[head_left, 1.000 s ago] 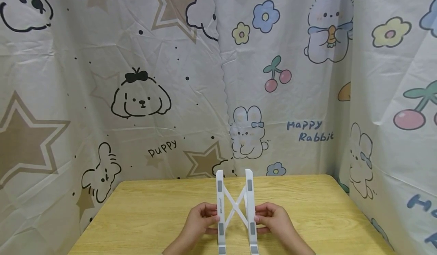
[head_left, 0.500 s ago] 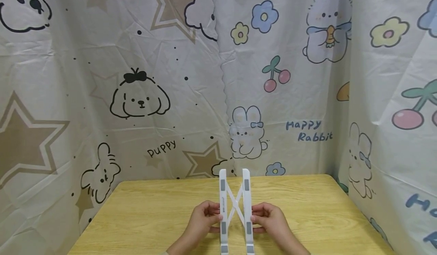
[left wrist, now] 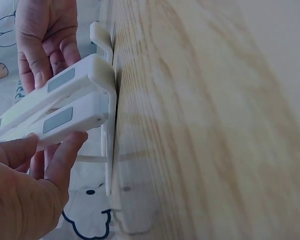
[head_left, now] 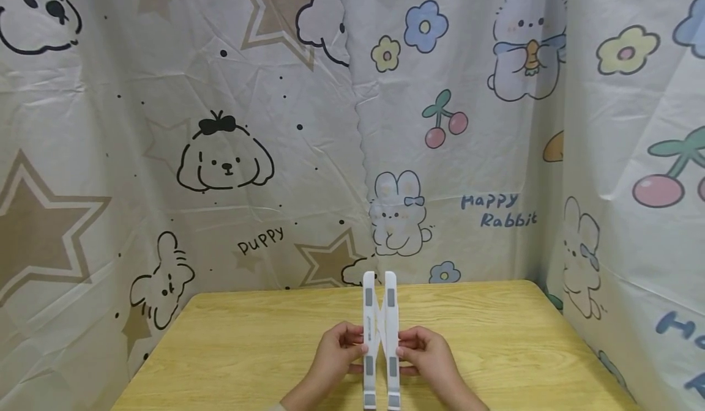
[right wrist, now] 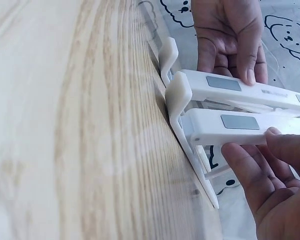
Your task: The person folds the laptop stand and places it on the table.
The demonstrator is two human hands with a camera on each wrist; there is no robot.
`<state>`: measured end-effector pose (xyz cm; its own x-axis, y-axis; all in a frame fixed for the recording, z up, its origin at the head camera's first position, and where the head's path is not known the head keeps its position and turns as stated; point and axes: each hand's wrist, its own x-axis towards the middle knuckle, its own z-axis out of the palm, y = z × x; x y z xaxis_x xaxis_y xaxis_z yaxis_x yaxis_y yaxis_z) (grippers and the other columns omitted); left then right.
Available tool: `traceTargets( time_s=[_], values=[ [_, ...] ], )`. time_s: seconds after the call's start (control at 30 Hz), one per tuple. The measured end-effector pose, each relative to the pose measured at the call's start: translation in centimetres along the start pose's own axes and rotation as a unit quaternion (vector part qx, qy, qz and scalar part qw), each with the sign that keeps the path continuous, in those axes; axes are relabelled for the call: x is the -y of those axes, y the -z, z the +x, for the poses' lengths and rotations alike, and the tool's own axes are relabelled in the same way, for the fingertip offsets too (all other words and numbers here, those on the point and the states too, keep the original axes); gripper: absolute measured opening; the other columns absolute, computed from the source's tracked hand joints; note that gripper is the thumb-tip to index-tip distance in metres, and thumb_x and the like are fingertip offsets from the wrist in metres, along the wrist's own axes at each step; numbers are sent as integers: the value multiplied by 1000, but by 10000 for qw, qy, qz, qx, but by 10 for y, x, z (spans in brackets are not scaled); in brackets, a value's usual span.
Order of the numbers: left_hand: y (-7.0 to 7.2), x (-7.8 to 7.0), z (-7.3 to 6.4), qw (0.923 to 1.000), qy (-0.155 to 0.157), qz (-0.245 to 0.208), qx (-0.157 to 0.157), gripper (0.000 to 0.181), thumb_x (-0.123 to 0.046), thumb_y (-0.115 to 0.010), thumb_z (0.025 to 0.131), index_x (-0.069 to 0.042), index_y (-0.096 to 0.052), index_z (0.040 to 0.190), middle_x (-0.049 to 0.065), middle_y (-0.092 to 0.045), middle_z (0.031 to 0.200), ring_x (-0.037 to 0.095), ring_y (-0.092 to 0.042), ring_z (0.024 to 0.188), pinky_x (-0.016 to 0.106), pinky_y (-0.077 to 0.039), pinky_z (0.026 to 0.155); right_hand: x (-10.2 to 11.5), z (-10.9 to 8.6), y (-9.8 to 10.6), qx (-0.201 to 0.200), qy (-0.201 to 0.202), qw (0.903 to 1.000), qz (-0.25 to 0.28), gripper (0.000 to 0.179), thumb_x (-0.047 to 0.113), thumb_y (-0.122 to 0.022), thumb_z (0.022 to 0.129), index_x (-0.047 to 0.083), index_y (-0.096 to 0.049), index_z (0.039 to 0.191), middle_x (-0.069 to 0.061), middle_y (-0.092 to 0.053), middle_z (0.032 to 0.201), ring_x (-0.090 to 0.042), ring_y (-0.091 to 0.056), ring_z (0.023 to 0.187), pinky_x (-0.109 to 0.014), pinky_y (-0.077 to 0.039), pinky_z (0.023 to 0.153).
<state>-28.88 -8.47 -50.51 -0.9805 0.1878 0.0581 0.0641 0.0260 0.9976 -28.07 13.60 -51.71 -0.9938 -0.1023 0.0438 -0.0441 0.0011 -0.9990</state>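
A white folding laptop stand (head_left: 369, 322) with grey pads stands on the wooden table, its two long arms nearly parallel with a narrow gap between them. Most of its cross braces are hidden between the arms in the head view. My left hand (head_left: 337, 351) grips the left arm, thumb on top and fingers beneath. The right hand (head_left: 426, 353) holds the right arm in the same way. Seen from the right wrist, the stand's hooked front ends (right wrist: 179, 92) rise near the table surface, and the thumb lies along the side of the near arm.
The wooden table (head_left: 248, 337) extends to both sides and behind the stand. A patterned cloth curtain (head_left: 330, 154) with puppies, rabbits and stars hangs at the table's back edge and along both sides.
Both hands have moved inward, bringing the stand's two arms much closer together. The X-shaped brace between them has narrowed until little of it shows.
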Motion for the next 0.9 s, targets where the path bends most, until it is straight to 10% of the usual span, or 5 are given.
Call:
traceTargets(
  time_s=[0.57, 0.9],
  values=[
    [-13, 0, 1, 9999, -56, -53, 117, 26, 10, -68, 91, 2, -62, 114, 11, -60, 98, 19, -61, 84, 47, -65, 66, 1, -2, -9, -35, 147, 9998, -99, 28, -4, -72, 91, -10, -64, 117, -15, -71, 97, -22, -72, 85, -50, -65, 73],
    [-6, 3, -16, 9977, -64, 669, -80, 44, 8, -75, 86, 8, -64, 128, 15, -70, 108, 22, -67, 95, 29, -62, 78, 42, 21, 32, 805, 993, 9671, -2200, 24, 16, -78, 92, 5, -72, 112, -13, -74, 109, -21, -70, 94, -26, -60, 75]
  ],
)
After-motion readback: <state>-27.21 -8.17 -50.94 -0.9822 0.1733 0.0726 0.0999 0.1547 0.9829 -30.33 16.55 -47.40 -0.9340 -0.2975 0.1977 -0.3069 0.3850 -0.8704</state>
